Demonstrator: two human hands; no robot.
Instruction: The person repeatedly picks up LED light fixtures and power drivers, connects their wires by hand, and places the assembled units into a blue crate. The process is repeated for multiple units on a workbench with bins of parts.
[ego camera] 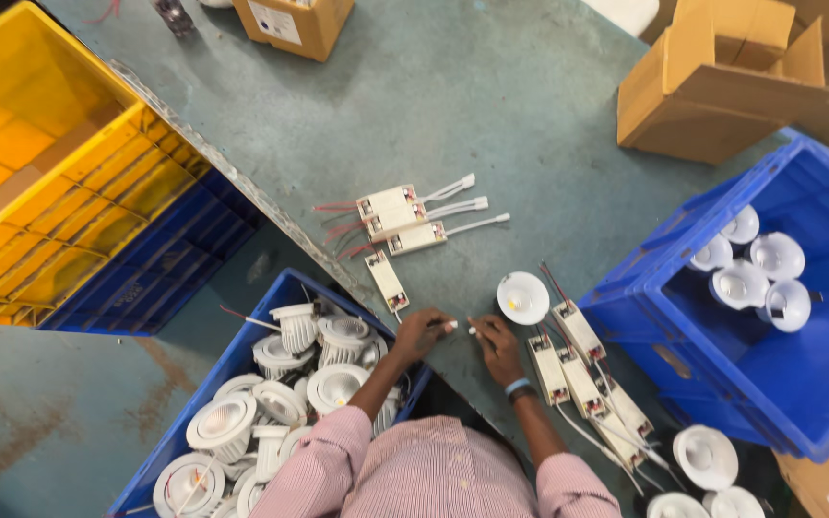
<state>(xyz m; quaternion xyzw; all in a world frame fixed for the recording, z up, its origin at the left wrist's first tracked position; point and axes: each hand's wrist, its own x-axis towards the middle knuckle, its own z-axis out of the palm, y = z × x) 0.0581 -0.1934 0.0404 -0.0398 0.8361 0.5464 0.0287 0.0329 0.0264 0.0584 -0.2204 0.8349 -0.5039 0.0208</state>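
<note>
The left hand (pixel 419 333) and the right hand (pixel 497 343) meet over the near edge of the worn, grey-green metal table (pixel 453 105), each with fingers pinched together on a small white plug connector (pixel 451 325) (the two ends sit just apart, and too small to tell more). Just beyond the right hand lies a round white plastic downlight (pixel 523 297), face up, with a thin red wire. To its right, a row of flat white rectangular driver boxes (pixel 578 369) runs along the table edge, trailing white leads. A second cluster of white driver boxes with red wires (pixel 397 218) lies farther in, with bare tabletop around it.

Below the left arm, a blue plastic crate (pixel 242 350) holds ribbed white downlights piled loosely. At the right, another blue plastic crate (pixel 817 317) holds a few white downlights in its far corner. An open brown cardboard box (pixel 712 82) sits at the table's far right, and a smaller cardboard box with a white label (pixel 292 21) at the far edge. A yellow ribbed plastic crate (pixel 40 163) stands at left.
</note>
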